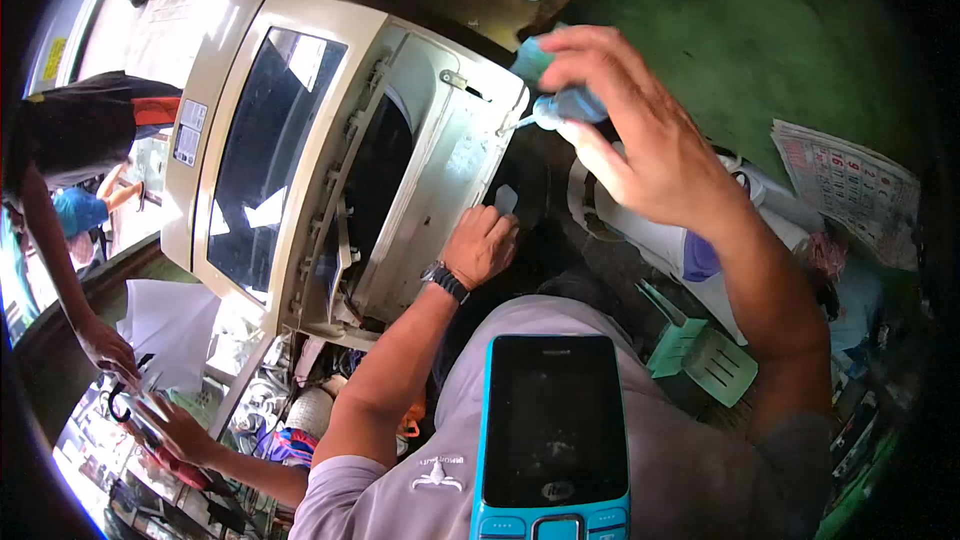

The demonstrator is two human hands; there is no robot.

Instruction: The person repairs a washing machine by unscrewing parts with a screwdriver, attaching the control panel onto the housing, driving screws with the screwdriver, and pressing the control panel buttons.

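A cream-coloured appliance point(290, 150) with a dark window fills the upper left, its side open on a pale metal inner panel point(455, 155). My left hand point(482, 245), with a dark watch on the wrist, rests its curled fingers on that panel's lower edge. Above and to the right, my right hand point(630, 125) is curled round a screwdriver with a translucent blue handle point(572, 107). The screwdriver's thin shaft points left to the panel's edge; whether its tip touches a screw is too small to tell.
A blue phone point(555, 420) hangs at my chest. A green plastic basket point(705, 360) and a white cylindrical object point(650, 230) are at the right, near a calendar point(850, 185). Another person's hand point(110, 350) is at the far left, beside a further hand point(180, 430).
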